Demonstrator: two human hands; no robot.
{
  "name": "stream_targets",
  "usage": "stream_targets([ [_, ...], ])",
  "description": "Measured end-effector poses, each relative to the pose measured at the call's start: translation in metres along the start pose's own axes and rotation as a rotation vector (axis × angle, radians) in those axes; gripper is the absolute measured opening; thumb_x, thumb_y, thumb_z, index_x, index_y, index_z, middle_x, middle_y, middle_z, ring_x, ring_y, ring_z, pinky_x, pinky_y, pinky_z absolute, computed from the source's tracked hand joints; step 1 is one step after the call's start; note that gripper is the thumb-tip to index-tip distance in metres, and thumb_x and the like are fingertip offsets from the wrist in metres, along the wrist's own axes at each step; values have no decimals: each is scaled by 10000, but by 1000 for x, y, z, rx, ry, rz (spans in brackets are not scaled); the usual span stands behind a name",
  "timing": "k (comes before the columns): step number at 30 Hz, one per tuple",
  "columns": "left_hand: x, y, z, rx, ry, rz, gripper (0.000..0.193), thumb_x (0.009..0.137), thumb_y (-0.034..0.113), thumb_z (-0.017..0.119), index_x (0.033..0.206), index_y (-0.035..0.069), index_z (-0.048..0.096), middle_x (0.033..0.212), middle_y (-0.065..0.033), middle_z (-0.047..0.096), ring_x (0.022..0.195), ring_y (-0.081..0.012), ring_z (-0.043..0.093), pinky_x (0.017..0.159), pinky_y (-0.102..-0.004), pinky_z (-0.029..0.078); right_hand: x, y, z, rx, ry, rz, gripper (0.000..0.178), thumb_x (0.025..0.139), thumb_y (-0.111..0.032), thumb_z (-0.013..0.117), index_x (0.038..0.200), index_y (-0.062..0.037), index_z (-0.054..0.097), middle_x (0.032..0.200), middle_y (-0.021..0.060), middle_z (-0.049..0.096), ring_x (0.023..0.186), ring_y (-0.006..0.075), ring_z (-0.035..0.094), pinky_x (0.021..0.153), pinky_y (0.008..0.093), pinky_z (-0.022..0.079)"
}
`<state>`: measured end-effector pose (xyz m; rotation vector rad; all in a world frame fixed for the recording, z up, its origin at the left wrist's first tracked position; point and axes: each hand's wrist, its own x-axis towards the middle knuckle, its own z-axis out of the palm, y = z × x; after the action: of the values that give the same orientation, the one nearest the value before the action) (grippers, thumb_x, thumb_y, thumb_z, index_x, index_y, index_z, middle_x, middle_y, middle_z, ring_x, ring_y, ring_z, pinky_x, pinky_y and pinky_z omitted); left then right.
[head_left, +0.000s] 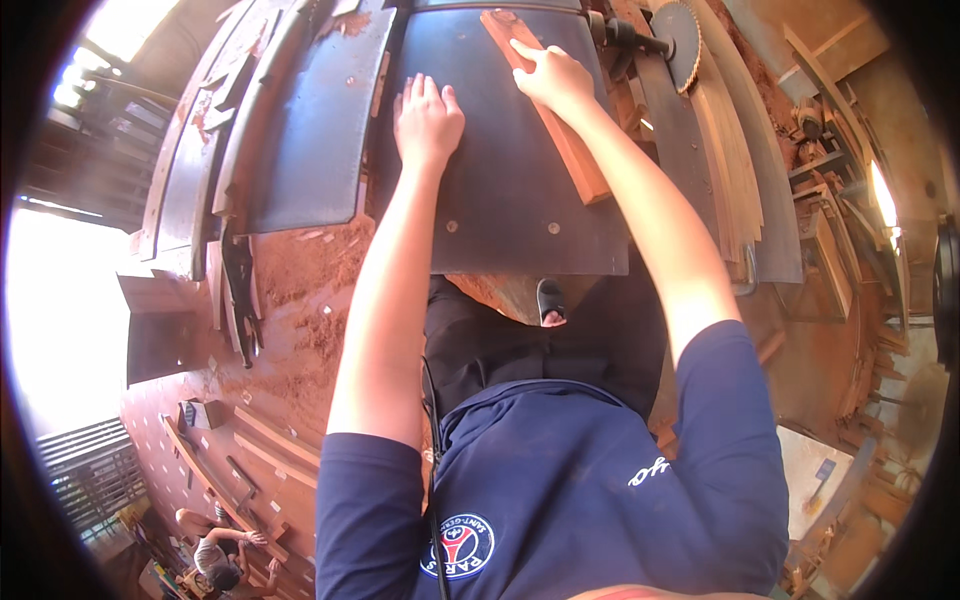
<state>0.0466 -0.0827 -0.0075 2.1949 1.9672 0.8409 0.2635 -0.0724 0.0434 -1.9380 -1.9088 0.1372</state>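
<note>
Head view: reddish wooden strip, flat.

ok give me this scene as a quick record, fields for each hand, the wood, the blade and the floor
left hand: flat, palm down on the dark metal saw table
right hand: pressing on the reddish wooden plank
plank: lies lengthwise on the table
circular saw blade: right of the plank, apart from it
stacked wood strips: at the table's right
floor: reddish sawdust at left
</note>
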Motion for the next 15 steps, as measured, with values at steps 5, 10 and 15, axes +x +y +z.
stream_targets([
  [5,2,-10,0,26,24,-9,576,1092,347,444,1509,-22,591,1642,-164,526,1574,-305,418,1317,-441,280,-5,-7,14,-26,13,-9,605,982,-406,641,1581,-398,561,1240,131,678,1110,342,725,970,464,593],
  [10,6,-12,8,161,-1,-7,621,1079,347,414,1595,15,509,1701,-118,465,1612,-273,362,1330,-475,242,-119,-3,-35,2,-28,-102,564,984,-303,691,1542,-337,620,1165,163,667,1021,346,743,893,461,609],
  [15,5,-8,9,185,21,-54,651,1096,341,374,1637,-15,427,1732,-141,411,1640,-272,306,1339,-491,213,-237,11,-91,7,-141,-175,557,968,-244,731,1512,-328,652,1008,148,614,854,362,722,792,460,604],
])
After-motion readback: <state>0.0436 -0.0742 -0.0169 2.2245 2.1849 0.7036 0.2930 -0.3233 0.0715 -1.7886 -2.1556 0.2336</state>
